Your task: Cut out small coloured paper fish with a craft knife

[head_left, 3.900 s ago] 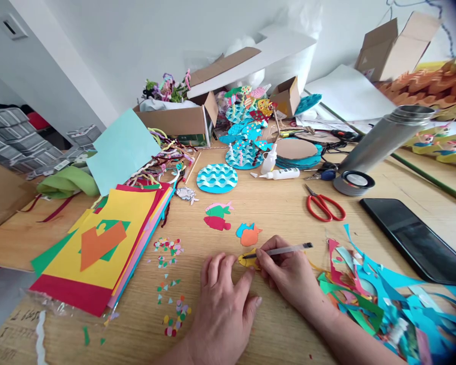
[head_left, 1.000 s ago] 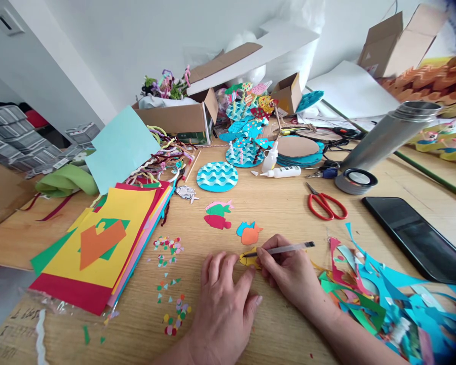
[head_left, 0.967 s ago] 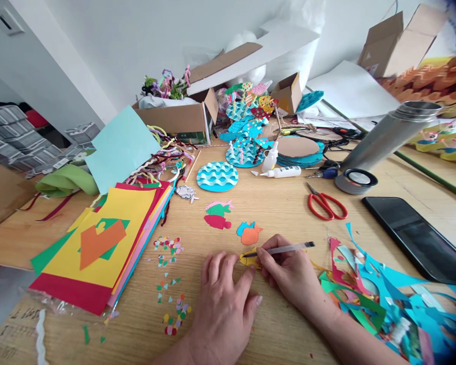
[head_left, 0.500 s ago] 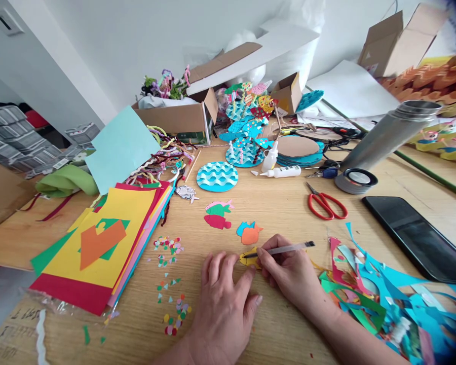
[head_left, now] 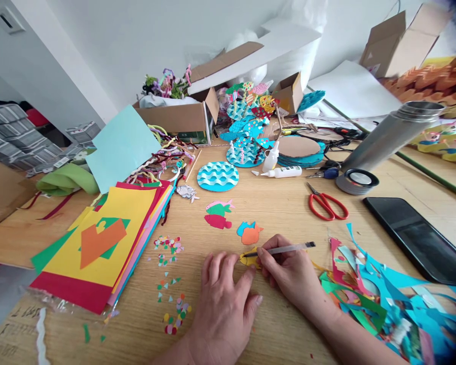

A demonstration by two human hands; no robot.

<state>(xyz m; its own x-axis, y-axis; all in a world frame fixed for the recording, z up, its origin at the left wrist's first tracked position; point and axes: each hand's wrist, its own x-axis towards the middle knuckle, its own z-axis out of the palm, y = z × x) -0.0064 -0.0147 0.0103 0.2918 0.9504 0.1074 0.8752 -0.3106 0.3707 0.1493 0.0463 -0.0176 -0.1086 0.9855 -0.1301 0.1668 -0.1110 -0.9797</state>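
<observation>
My right hand (head_left: 289,266) pinches a pen (head_left: 292,248), its tip on a small yellow paper fish (head_left: 247,258) that lies flat on the table. Dark lines show on the fish, and part of it is hidden under my fingers. My left hand (head_left: 226,299) rests palm down with fingers spread, its fingertips at the fish's left and lower edges. Just beyond lie an orange paper fish (head_left: 251,234) and a blue one partly under it. Farther off, a crimson paper fish (head_left: 217,220) overlaps a green one (head_left: 218,208), with a pink one behind.
Paper confetti (head_left: 172,299) lies left of my hands. Coloured paper sheets (head_left: 137,203) are stacked farther left. Red-handled scissors (head_left: 328,207), a phone (head_left: 414,233), a steel flask (head_left: 387,137) and paper scraps (head_left: 399,299) are on the right. Glue bottles (head_left: 285,172) and a wavy-striped blue disc (head_left: 218,176) stand beyond.
The pen tip has shifted very slightly over the yellow fish. A short curved line near the fish's head shows more clearly now. My left hand has stayed in place.
</observation>
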